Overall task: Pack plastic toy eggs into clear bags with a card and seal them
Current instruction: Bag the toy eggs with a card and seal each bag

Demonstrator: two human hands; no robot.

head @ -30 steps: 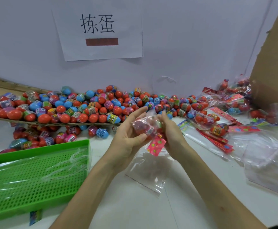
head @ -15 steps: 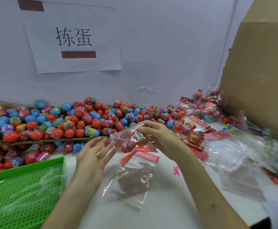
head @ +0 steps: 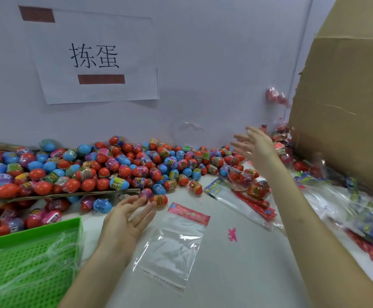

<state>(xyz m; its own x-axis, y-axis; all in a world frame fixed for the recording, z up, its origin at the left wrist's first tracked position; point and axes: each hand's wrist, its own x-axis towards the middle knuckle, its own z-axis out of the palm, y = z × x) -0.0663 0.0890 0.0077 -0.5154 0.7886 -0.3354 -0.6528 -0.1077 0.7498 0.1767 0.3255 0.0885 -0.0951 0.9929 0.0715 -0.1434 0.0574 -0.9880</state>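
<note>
A packed bag of eggs (head: 276, 97) is in mid-air, blurred, near the cardboard box (head: 345, 107) at the upper right. My right hand (head: 255, 146) is raised with fingers spread and holds nothing. My left hand (head: 126, 218) hovers open above the table, fingertips near loose eggs. An empty clear bag with a pink card header (head: 176, 238) lies flat on the table between my arms. A big heap of red, blue and pink plastic eggs (head: 87, 170) fills the left and back of the table.
A green perforated tray (head: 25, 263) with clear bags on it sits at the lower left. Packed bags of eggs (head: 283, 141) pile beside the box. Empty bags and cards (head: 252, 203) lie at right. A paper sign (head: 94, 58) hangs on the wall.
My right hand has let go of the filled bag, which now flies toward the box. Both hands have opened, and the empty bag has dropped flat onto the table.
</note>
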